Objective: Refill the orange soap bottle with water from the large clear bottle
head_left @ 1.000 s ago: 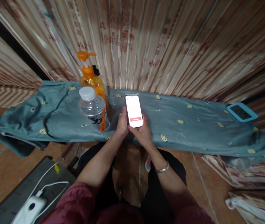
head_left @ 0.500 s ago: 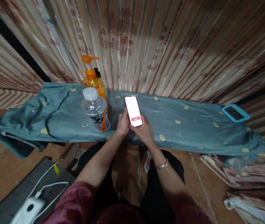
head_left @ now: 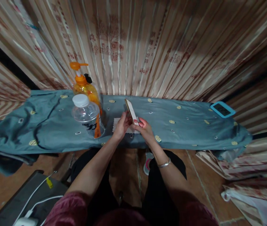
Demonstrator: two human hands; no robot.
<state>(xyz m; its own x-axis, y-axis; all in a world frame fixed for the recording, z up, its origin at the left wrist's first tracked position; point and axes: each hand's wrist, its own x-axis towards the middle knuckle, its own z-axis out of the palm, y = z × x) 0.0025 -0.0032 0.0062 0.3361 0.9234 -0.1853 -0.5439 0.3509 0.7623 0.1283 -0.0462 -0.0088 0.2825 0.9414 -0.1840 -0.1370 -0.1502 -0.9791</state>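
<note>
A smartphone (head_left: 132,112) with a lit, mostly white screen is tilted sideways above the table, its left edge raised and its screen turned to the right. My right hand (head_left: 145,129) grips its lower end, the thumb at the bottom edge and the fingers by the screen side. My left hand (head_left: 122,126) is at the phone's left side, its fingers curled against the back; the thumb points up, and some fingertips are hidden. Below both hands, a small pale cloth with a zigzag edge (head_left: 115,123) lies on the patterned green tablecloth (head_left: 161,125).
Left of my hands stand a clear plastic bottle with a white cap (head_left: 86,114) and an orange pump bottle (head_left: 88,91). A blue-framed device (head_left: 222,109) lies at the right end. Curtains (head_left: 133,47) hang behind. At lower left, a dark stool (head_left: 36,188) holds a white charger (head_left: 27,221) with cables.
The phone has turned from facing me to tilting rightward, its screen now seen at a slant. My left thumb has come away from its edge. The view has shifted slightly right.
</note>
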